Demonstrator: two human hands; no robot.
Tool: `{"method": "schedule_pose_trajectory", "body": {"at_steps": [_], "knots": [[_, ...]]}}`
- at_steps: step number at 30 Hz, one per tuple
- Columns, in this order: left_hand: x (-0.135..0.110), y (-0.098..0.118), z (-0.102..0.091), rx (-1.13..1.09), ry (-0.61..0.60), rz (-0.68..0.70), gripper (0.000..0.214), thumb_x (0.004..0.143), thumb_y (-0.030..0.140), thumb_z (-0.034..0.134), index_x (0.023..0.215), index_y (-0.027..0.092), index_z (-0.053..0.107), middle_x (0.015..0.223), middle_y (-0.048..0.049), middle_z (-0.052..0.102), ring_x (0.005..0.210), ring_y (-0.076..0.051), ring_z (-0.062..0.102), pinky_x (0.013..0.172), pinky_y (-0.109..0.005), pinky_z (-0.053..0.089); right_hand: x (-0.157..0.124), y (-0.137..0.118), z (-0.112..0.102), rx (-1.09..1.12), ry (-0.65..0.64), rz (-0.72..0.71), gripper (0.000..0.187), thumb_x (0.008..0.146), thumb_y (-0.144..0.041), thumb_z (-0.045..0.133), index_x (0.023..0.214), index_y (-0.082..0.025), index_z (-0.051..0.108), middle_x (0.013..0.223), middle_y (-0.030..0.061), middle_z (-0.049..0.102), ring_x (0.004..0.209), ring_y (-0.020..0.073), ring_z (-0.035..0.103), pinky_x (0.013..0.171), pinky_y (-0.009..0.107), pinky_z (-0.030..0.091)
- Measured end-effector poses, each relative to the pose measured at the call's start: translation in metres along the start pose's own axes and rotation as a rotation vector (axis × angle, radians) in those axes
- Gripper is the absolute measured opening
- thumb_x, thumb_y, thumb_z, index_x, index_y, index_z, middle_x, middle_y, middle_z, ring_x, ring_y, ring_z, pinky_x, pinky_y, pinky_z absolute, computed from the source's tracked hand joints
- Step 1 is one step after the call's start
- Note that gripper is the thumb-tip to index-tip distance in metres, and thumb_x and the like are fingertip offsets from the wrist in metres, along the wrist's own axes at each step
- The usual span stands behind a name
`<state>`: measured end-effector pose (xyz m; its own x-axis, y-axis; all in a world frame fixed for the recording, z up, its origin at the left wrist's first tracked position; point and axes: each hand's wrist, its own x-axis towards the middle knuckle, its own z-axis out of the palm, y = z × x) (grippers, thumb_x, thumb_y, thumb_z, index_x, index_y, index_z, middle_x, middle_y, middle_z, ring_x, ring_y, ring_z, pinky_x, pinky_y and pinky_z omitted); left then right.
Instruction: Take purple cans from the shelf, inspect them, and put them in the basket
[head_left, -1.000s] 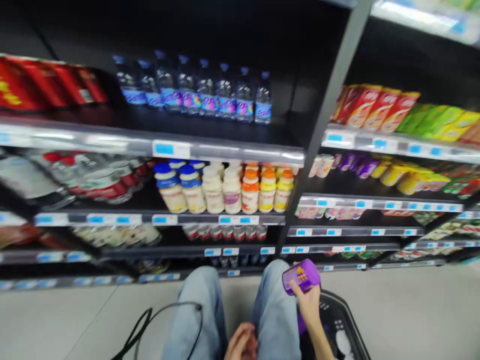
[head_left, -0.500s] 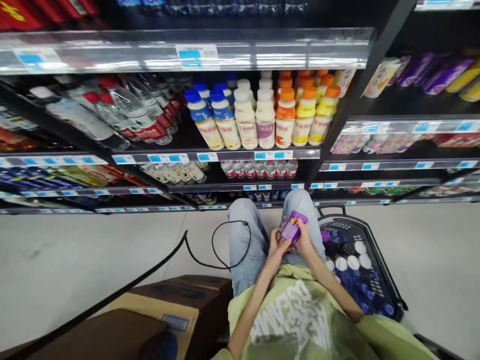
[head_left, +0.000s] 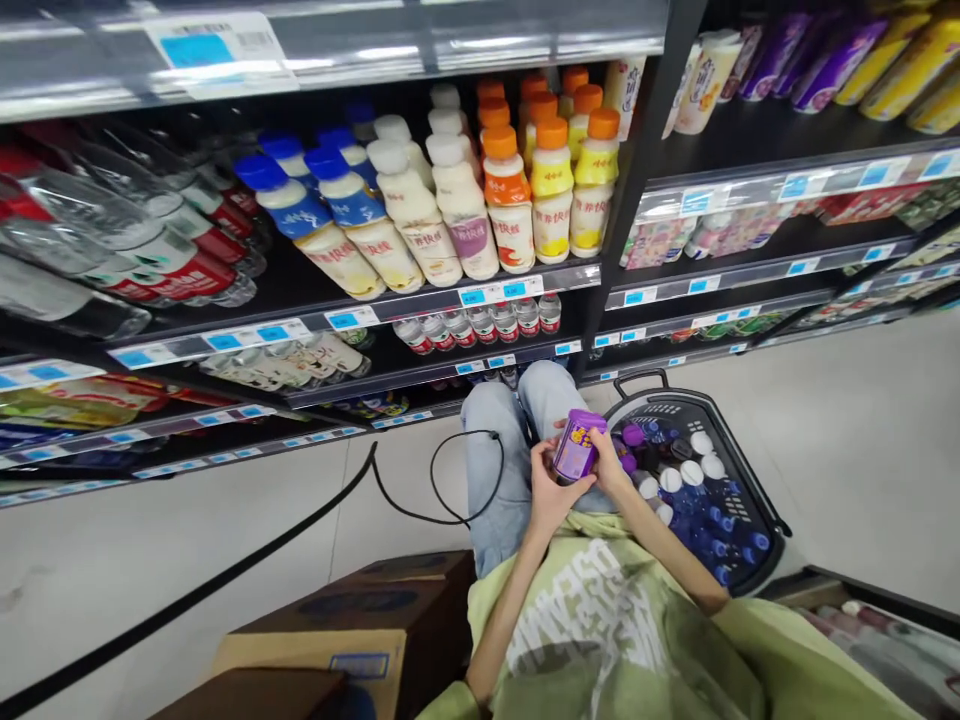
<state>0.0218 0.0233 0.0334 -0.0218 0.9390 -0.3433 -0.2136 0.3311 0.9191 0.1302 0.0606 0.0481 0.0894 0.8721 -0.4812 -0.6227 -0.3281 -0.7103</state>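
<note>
White bottles (head_left: pixel 421 228) reading 营养快线 stand shelved beyond and left of the black basket (head_left: pixel 748 470). Just left of it, the person's left hand (head_left: pixel 553 492) and right hand (head_left: pixel 610 466) together hold a purple jar (head_left: pixel 575 452), its label too small to read.

Smooth plastic canister (head_left: pixel 574 450), matt plastic basket (head_left: pixel 744 463), carton (head_left: pixel 300 650) — brown cardboard

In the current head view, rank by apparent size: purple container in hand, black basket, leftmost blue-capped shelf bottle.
1. Black basket
2. Leftmost blue-capped shelf bottle
3. Purple container
Picture size only; nearness to the camera may mislead about true size.
</note>
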Motion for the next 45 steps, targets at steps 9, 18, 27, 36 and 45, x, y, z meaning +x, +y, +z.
{"method": "schedule_pose_trajectory", "body": {"at_steps": [9, 18, 27, 36, 45], "knots": [[-0.001, 0.005, -0.002, 0.033, -0.120, -0.006, 0.090, 0.056, 0.041, 0.101, 0.126, 0.024, 0.048, 0.139, -0.0132, 0.053, 0.128, -0.030, 0.058, 0.109, -0.042, 0.049, 0.007, 0.000, -0.002, 0.066, -0.017, 0.091, 0.062, 0.067, -0.075, 0.078, 0.097, -0.021, 0.072, 0.093, 0.0086, 0.078, 0.092, 0.0333, 0.077, 0.077, 0.045, 0.067], [0.004, 0.000, -0.001, 0.032, -0.117, 0.003, 0.084, 0.051, 0.047, 0.103, 0.114, 0.024, 0.053, 0.136, -0.0102, 0.056, 0.116, -0.025, 0.062, 0.091, -0.034, 0.054, 0.010, -0.005, -0.006, 0.208, -0.025, 0.120, 0.055, 0.075, -0.067, 0.078, 0.105, -0.021, 0.072, 0.090, 0.0065, 0.079, 0.081, 0.0278, 0.078, 0.069, 0.039, 0.068], [0.002, 0.001, -0.001, 0.058, -0.103, 0.003, 0.079, 0.056, 0.043, 0.102, 0.115, 0.024, 0.053, 0.136, -0.0093, 0.056, 0.105, -0.020, 0.063, 0.084, -0.030, 0.053, 0.009, -0.012, -0.001, 0.227, -0.019, 0.121, 0.052, 0.082, -0.063, 0.072, 0.115, -0.024, 0.065, 0.092, 0.0065, 0.077, 0.080, 0.0274, 0.077, 0.061, 0.038, 0.066], [0.002, -0.001, 0.000, 0.087, -0.098, 0.020, 0.080, 0.058, 0.045, 0.100, 0.118, 0.024, 0.053, 0.136, -0.0096, 0.056, 0.100, -0.019, 0.062, 0.081, -0.030, 0.053, 0.011, -0.011, -0.006, 0.217, -0.009, 0.184, 0.056, 0.083, -0.068, 0.069, 0.109, -0.018, 0.070, 0.096, 0.0100, 0.078, 0.077, 0.0264, 0.076, 0.060, 0.038, 0.066], [0.002, 0.000, -0.001, 0.096, -0.090, -0.004, 0.077, 0.060, 0.044, 0.099, 0.118, 0.024, 0.053, 0.136, -0.0103, 0.057, 0.106, -0.021, 0.063, 0.079, -0.029, 0.055, 0.012, -0.011, -0.007, 0.234, -0.006, 0.232, 0.055, 0.082, -0.069, 0.070, 0.107, -0.020, 0.071, 0.090, 0.0076, 0.078, 0.085, 0.0276, 0.078, 0.065, 0.037, 0.067]]}}
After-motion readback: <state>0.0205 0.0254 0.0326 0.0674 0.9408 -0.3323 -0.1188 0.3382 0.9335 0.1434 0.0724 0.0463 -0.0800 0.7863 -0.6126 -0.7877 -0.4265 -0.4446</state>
